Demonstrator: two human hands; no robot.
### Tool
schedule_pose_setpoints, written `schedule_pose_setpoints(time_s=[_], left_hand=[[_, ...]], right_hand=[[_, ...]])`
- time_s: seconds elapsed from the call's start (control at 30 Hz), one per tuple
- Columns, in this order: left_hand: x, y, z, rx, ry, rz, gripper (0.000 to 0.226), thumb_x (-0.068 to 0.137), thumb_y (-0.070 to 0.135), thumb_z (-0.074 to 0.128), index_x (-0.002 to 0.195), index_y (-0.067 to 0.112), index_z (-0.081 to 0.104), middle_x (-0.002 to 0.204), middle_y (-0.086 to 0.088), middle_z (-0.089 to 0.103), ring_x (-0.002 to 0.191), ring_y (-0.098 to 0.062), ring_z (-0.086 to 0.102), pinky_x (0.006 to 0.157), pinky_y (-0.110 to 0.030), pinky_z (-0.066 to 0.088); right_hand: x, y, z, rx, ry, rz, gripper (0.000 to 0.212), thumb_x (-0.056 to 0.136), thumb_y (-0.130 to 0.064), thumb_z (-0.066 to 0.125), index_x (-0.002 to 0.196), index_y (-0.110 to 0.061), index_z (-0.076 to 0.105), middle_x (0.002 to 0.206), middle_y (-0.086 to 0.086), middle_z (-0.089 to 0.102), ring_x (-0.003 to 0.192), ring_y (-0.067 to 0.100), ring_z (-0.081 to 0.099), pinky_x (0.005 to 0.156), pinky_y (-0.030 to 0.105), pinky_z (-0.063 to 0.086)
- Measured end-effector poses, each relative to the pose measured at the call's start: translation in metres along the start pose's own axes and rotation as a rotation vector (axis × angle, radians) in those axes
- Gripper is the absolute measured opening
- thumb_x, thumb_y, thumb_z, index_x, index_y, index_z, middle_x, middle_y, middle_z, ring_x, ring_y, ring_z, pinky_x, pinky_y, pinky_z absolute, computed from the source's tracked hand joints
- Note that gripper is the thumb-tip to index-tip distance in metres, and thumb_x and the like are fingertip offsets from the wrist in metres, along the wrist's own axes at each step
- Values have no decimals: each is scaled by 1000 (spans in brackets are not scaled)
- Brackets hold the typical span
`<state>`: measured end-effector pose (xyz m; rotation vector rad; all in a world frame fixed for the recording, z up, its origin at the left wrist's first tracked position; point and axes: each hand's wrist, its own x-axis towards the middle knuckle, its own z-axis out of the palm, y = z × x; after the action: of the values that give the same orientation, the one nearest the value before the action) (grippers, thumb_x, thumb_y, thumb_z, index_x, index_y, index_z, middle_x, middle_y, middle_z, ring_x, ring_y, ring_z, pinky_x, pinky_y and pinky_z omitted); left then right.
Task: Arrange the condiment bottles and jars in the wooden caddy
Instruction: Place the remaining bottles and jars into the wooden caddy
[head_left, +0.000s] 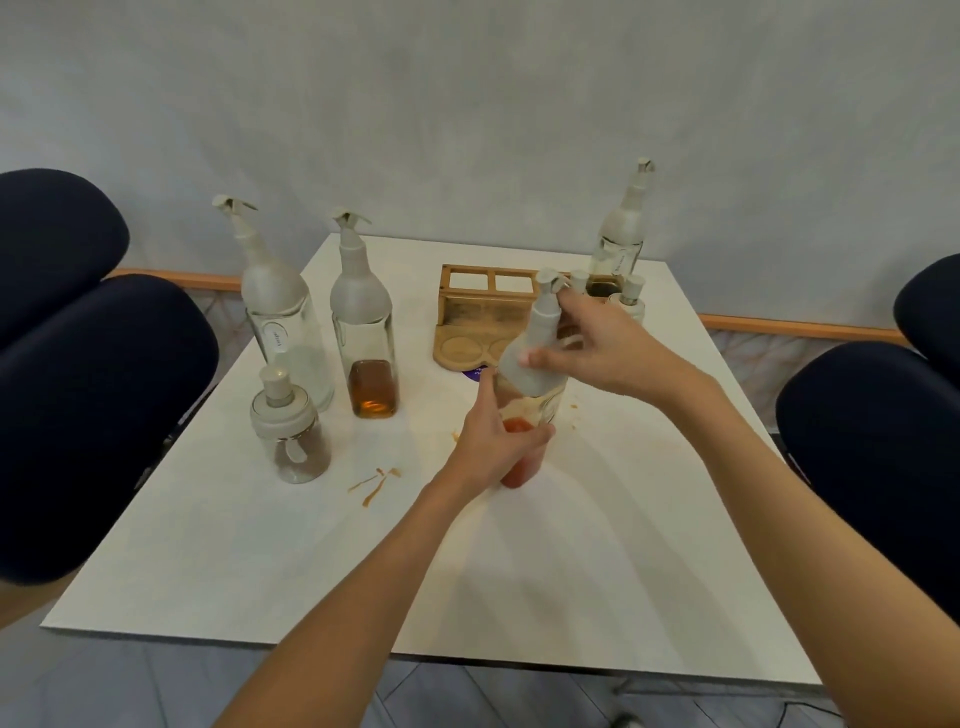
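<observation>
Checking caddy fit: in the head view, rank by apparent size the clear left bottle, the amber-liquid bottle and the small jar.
1. clear left bottle: largest.
2. amber-liquid bottle: a little smaller; they stand side by side, so distance hardly matters.
3. small jar: plainly smallest, though nearest the camera.

A white table (623, 571) (streaked with brown sauce (375, 483)) stands by a grey wall (467, 104), dark chairs (104, 405) flanking it.

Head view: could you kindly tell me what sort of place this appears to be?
Probably a café or canteen dining spot: a white table flanked by dark padded chairs, carrying a wooden caddy, pump-top condiment bottles and sauce smears.
</observation>
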<state>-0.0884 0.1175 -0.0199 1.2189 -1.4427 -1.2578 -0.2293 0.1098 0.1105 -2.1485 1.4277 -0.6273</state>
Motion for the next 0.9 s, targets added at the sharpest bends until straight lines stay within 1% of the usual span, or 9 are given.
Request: schedule_pose_setpoints(time_s=[0.1,0.17,0.27,0.37,0.47,0.57,0.67,0.8,0.9], left_hand=[[0,1,1,19,8,-25,94,74,22,82,146,30,23,136,5,51,127,-18,50,107,-45,44],[1,0,1,23,10,-32,94,74,23,82,147,29,22,137,4,50,128,-19,49,107,-46,44],[0,0,1,28,5,-36,93,76,23,82,147,30,21,137,6,50,127,-18,49,107,-46,44],[-1,0,1,28,4,-24,92,77,22,81,146,30,21,137,7,50,127,-17,49,107,-43,44],[-1,2,0,7,8,-13,87,77,18,81,143,29,26,133,7,52,123,-14,50,101,-32,45],[-1,1,1,7,7,-14,84,77,17,81,141,30,27,131,9,52,120,-11,50,96,-26,43],[-1,1,0,10,-1,-27,87,77,19,81,143,30,25,134,9,50,123,-11,48,101,-31,44],[0,0,0,21,-9,-46,96,73,25,83,147,32,21,140,6,48,131,-17,46,109,-46,42],[-1,2,-1,10,-19,-56,100,70,26,83,147,35,20,140,7,49,131,-18,47,109,-48,42]], right_hand=[[-5,11,5,43,-95,28,65,75,-30,81,129,-26,46,116,-11,59,107,11,58,90,28,52],[-9,16,14,82,-18,5,68,73,-26,83,132,-25,47,115,-13,58,105,11,58,88,26,52],[-8,21,27,50,129,-15,72,70,-45,82,129,-24,47,117,-9,56,104,11,55,84,23,49],[-7,25,31,31,120,16,75,68,-53,80,129,-29,42,120,-8,51,106,10,51,86,25,46],[-10,23,27,129,36,13,65,75,-29,78,126,-38,38,116,-15,53,105,7,54,86,20,46],[-13,24,28,188,67,5,57,76,-16,76,122,-34,47,108,-23,58,103,3,59,89,29,53],[-15,24,33,219,119,-3,55,76,-22,79,121,-32,49,108,-22,58,104,6,60,87,28,54],[-16,22,38,191,194,-24,58,75,-34,81,120,-35,44,108,-22,54,101,1,56,79,14,46],[-14,23,29,130,124,22,63,73,-43,81,121,-38,40,111,-23,52,100,-4,53,76,10,41]])
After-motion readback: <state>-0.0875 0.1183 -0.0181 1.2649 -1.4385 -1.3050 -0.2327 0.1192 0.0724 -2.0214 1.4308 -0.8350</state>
